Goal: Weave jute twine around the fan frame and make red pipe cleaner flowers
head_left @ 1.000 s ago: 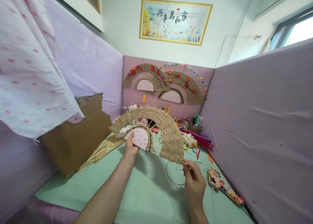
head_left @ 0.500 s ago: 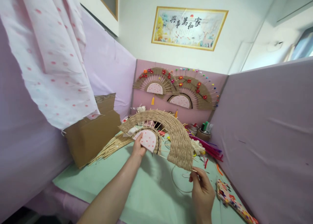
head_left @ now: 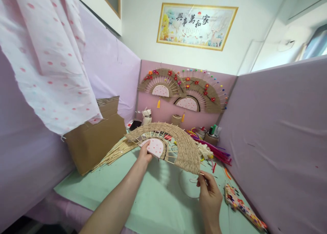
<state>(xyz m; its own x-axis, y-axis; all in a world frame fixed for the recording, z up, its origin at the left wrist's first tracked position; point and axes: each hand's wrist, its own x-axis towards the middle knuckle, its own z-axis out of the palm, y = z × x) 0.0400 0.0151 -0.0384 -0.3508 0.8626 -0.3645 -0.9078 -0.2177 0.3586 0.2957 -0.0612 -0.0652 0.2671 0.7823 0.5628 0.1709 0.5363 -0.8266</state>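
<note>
Head view: green table [head_left: 158, 206], lilac partitions [head_left: 276, 125].

A craft workstation: finished woven fans [head_left: 178, 89] pinned up, pipe cleaners [head_left: 217, 152] scattered.

Work surface is a table [head_left: 158, 206] covered in pale green cloth. Lying on it: a cardboard box [head_left: 95, 140] at left with a bundle of sticks [head_left: 114, 154] beside it, and a pen cup [head_left: 211, 137] and pink rods [head_left: 217, 152] at rear right. A patterned strip [head_left: 242, 208] lies along the right edge, and a cord loop [head_left: 187, 189] near centre.
</note>
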